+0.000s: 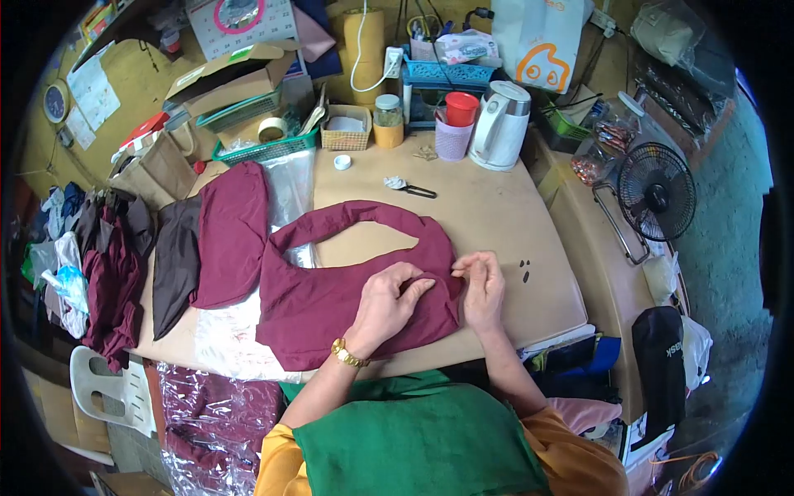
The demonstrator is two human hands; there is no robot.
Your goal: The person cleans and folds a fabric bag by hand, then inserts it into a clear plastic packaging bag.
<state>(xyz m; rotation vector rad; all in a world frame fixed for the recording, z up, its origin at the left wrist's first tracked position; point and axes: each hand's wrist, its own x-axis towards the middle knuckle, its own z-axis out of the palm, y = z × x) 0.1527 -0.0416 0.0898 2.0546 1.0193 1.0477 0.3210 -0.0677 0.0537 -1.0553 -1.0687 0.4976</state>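
A maroon cloth bag (331, 285) with a wide loop strap lies flat on the table in front of me. My left hand (387, 302) rests on its right half, thumb and forefinger pinching up a fold of the cloth. Just off the bag's right edge is my right hand (482, 289), its fingertips pressed together close to the cloth. Whatever sits between those fingertips is too small to make out.
Another maroon piece (231, 236) and a dark brown piece (176, 264) lie at the left. Behind them stand a green basket (277, 149) and a white kettle (502, 128). A small black-handled tool (413, 190) and dark bits (525, 271) lie on the tabletop (496, 207). A fan (656, 190) stands right.
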